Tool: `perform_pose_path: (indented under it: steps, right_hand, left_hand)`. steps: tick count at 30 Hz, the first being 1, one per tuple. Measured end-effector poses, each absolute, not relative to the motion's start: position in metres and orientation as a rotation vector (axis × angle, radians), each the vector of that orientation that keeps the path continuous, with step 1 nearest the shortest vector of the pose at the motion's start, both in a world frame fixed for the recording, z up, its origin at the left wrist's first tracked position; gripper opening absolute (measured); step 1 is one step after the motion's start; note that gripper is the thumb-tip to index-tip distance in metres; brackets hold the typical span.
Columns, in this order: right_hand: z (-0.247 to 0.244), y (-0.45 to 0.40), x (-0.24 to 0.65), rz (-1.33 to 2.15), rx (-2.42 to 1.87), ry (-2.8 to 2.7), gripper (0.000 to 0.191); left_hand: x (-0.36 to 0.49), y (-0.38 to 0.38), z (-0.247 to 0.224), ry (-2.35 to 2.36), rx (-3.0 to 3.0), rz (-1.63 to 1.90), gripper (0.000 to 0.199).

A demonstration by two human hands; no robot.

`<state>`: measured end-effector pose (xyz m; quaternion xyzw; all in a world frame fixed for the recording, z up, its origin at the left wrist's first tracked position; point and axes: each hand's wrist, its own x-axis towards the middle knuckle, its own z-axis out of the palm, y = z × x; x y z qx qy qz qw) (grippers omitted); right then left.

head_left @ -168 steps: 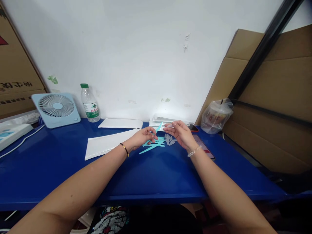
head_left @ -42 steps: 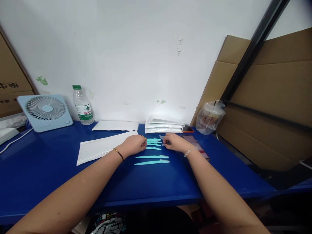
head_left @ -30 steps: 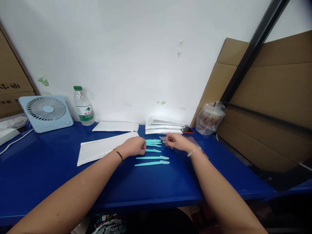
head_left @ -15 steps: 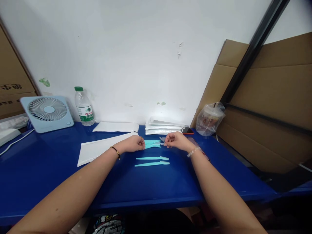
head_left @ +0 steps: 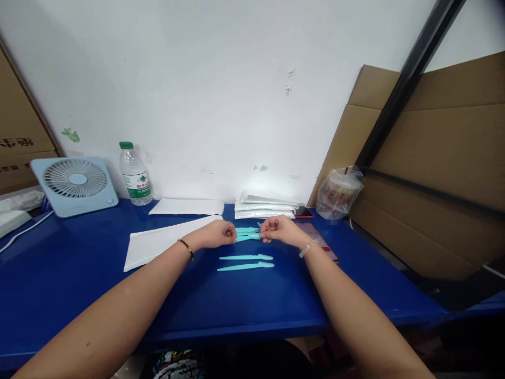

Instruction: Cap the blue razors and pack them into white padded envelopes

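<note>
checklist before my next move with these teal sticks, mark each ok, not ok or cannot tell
1. Left hand grips one end of a teal stick: ok.
2. Right hand is at that stick's other end: ok.
3. That stick's far tip is properly covered: cannot tell, the right hand's fingers hide it.
4. The two nearer sticks lie apart from the pile: ok.
5. Sticks in the pile are separated: not ok, they overlap.
6. Bottle is upright and away from both hands: ok.
</note>
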<state>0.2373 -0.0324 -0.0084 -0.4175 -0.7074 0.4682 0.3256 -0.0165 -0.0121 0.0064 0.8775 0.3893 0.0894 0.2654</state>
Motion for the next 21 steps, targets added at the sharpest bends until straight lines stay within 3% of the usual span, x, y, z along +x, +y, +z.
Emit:
perform_pose_path:
  steps: [11,17,21]
  right_hand:
    - [0.007,-0.044,0.243,1.352,-1.134,-2.092,0.033]
    - [-0.005,-0.023,0.277,0.486,-1.519,-2.11,0.008]
    - [-0.016,-0.016,0.287,0.318,-1.651,-2.219,0.011]
  left_hand:
    - [-0.006,-0.025,0.006,0.911,2.318,0.125,0.026]
    - [-0.012,-0.012,-0.004,1.133,2.643,0.382,0.024]
    - [-0.014,-0.006,-0.012,1.175,2.822,0.351,0.023]
